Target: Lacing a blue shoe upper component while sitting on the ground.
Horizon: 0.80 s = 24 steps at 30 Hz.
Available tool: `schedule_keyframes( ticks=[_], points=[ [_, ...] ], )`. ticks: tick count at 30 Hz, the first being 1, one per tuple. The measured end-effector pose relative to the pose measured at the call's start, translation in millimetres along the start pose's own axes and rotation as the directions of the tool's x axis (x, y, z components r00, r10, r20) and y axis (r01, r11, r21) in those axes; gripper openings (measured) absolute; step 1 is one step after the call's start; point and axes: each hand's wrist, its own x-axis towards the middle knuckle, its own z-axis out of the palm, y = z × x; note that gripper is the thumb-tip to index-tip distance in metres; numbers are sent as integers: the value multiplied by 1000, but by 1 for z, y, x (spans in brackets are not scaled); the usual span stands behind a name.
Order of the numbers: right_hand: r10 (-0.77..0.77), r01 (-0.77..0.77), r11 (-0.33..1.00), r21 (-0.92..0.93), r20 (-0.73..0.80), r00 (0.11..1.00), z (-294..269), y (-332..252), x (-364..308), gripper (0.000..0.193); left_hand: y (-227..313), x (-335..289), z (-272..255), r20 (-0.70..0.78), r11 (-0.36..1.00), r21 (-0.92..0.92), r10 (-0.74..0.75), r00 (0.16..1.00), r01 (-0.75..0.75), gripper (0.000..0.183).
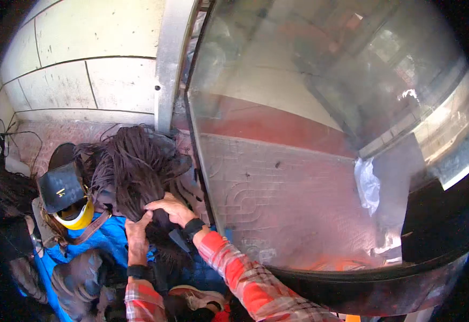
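A large heap of dark brown cords, thin and long like laces, lies in front of me near the wall. At its near end my left hand is closed on some of the strands, thumb pointing up. My right hand reaches in from the right and is closed on the same strands, its fingertips close to the left thumb. Below the hands the cord ends hang down over a blue sheet. A flat grey-blue piece shows beside my right wrist.
Left of the heap are a black box, a yellow ring-shaped thing and a brown strap. More dark bundles lie nearer. A big glass pane stands on the right. A shoe shows below.
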Motion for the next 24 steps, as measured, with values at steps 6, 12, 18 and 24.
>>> schedule_keyframes(
  ticks=[6, 12, 18, 24],
  points=[
    [176, -172, 976, 136, -12, 984, -22, -8, -15, 33, 2, 2, 17, -49, 997, -38, -62, 997, 60, 42],
    [-290, 333, 922, -198, 217, 932, -10, -33, -16, 42, 15, -11, -33, -97, 872, -450, -263, 960, 193, 20],
    [79, -52, 980, -193, 134, 988, -27, -38, 8, 10, 95, -25, -60, 205, 844, 491, -353, 913, 216, 22],
    [-156, 261, 796, -546, 232, 960, -121, 71, 42, 7, 264, -48, -126, -297, 963, -184, 135, 945, -196, 5]
  ],
)
